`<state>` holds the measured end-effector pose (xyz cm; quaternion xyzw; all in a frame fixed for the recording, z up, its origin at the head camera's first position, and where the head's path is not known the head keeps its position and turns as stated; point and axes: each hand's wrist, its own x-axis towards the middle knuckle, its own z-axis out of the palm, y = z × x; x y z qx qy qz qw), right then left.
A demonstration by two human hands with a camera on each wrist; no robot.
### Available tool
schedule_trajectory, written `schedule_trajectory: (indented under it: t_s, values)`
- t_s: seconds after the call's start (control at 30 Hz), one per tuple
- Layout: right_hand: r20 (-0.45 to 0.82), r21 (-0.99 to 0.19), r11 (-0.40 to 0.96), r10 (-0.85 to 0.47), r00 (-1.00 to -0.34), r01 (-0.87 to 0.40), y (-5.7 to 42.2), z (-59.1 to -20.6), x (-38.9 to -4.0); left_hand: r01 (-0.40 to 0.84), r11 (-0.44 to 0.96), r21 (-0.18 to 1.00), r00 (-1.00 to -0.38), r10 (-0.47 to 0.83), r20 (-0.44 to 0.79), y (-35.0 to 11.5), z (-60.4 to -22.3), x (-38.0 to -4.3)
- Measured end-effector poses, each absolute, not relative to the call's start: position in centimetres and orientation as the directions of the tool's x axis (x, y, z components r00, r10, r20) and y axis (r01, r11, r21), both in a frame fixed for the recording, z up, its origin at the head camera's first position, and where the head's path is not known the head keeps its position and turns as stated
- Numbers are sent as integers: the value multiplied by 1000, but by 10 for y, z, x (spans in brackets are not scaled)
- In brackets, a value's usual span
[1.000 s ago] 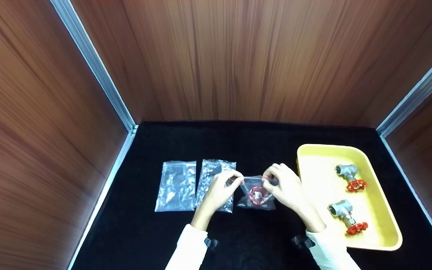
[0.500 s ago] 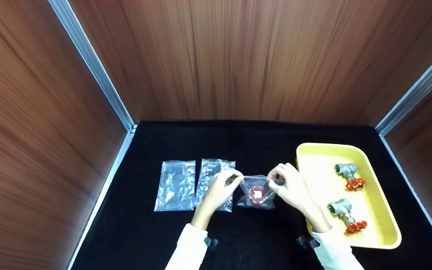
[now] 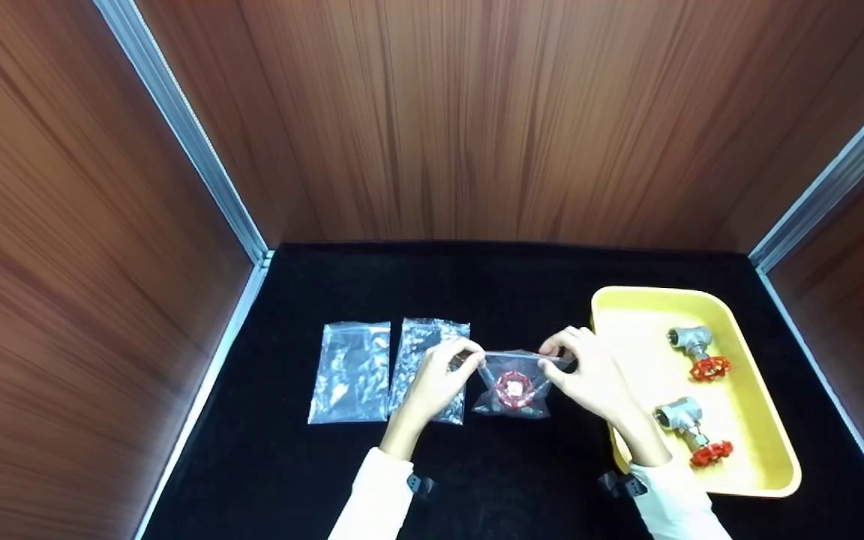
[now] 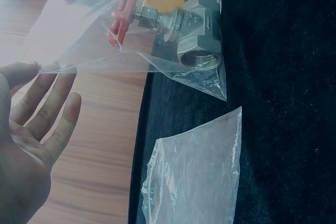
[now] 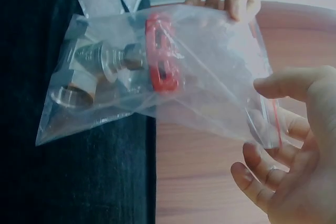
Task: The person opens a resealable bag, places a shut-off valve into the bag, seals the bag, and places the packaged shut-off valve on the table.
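Red-handled valve (image 3: 514,388) already inside clear bag (image 3: 526,364), near centre; seal unclear; left hand (image 3: 436,379) pinches mouth's left end, right hand (image 3: 589,375) at right end, pinching or not can't tell; to left, two flat bags (image 3: 351,373) unfilled; right, yellow tray (image 3: 642,330) holds two unbagged valves (image 3: 693,341)

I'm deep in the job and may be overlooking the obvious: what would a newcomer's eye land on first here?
Probably the red handwheel showing through the clear bag near the middle, between the left hand pinching one top corner and the right hand near the other. Next, likely the bright yellow tray on the right, holding a far valve and a near valve, both red-wheeled.
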<state>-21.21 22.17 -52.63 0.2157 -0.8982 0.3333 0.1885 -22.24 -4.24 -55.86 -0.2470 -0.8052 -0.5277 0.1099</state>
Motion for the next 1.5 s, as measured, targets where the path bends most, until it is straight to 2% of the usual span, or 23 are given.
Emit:
schedule_trajectory:
  t_s: [0.17, 0.37, 1.17, 1.5]
  values:
    - [510, -510, 678, -258, -821, -530, 226, -529, -213, 524, 309, 794, -847, 286, 448, -42, -558, -222]
    - [490, -518, 708, -214, -845, -480, 224, -532, -210, 520, 321, 792, -850, 285, 442, -42, -559, -222]
    - [529, -596, 605, -198, -825, -527, 235, -540, -205, 518, 323, 792, -853, 266, 449, -43, -559, -221]
    - [555, -620, 594, -131, -822, -513, 244, -542, -202, 530, 337, 778, -847, 257, 466, -43, -559, -222]
